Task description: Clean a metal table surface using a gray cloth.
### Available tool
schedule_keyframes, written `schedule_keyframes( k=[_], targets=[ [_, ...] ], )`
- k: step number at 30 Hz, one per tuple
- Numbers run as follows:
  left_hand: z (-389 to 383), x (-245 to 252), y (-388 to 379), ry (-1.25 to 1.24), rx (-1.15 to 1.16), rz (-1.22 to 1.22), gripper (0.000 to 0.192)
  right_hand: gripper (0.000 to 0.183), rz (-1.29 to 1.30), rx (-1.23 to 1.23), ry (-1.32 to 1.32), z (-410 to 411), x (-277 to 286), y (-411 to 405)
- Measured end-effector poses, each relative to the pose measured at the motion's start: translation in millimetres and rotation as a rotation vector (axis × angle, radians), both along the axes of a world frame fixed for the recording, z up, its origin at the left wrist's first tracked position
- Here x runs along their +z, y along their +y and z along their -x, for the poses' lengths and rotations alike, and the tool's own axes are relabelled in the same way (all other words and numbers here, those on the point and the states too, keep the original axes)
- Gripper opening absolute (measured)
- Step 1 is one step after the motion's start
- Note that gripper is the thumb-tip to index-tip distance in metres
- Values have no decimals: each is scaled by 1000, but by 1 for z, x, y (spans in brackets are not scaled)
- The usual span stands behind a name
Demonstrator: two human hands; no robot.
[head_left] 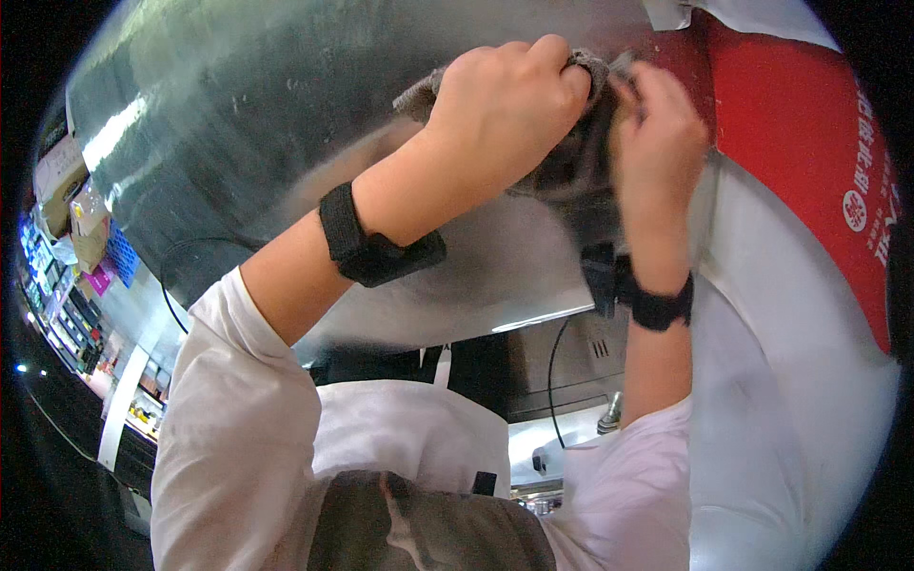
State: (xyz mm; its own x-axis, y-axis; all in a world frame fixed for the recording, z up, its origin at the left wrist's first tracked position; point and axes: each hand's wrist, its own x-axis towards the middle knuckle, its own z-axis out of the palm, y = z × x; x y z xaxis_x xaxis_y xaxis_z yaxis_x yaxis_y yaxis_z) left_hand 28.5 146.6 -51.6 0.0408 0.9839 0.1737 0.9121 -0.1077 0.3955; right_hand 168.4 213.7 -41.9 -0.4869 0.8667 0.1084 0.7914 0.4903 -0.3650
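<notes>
A grey cloth (420, 96) is bunched under my left hand (507, 107), whose fingers are curled around it. Cloth pokes out on both sides of that fist, against a shiny metal panel (235, 107) with a curved look. My right hand (660, 128) is just to the right, blurred, its thumb and fingers pinched at the cloth's light grey right end. Exactly how those fingertips grip is hard to see. Both wrists wear black straps (350, 228). Dark reflections of the hands show in the metal below them.
At right, a red panel (778, 107) with white writing adjoins the metal, above a pale smooth surface (807, 400). A thin black cable (553, 371) hangs below the panel's lower edge (543, 319). Cardboard boxes (61, 171) and a blue perforated item (123, 253) are at far left.
</notes>
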Motion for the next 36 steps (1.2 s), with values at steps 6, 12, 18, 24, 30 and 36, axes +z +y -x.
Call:
schedule_keyframes(
  k=[6, 12, 18, 24, 30, 36],
  targets=[
    [-2, 0, -3, -37, 43, -1, 9, 14, 95, 99, 32, 2, 6, -2],
    [-4, 2, -7, -27, 26, 12, 8, 14, -120, 54, 53, 1, -4, 8],
    [-10, 12, 29, 25, -67, -48, 6, 20, -167, 15, 122, -9, -9, -7],
    [-24, 16, 10, 18, -137, 67, 6, 20, -119, -128, 75, -22, -9, -17],
    [-35, 4, 19, 58, -138, 21, 6, 17, -154, -180, 41, -34, -8, -16],
    [-40, 23, 8, 53, -135, 135, 7, 17, -85, -223, -22, -41, -5, -20]
  ],
)
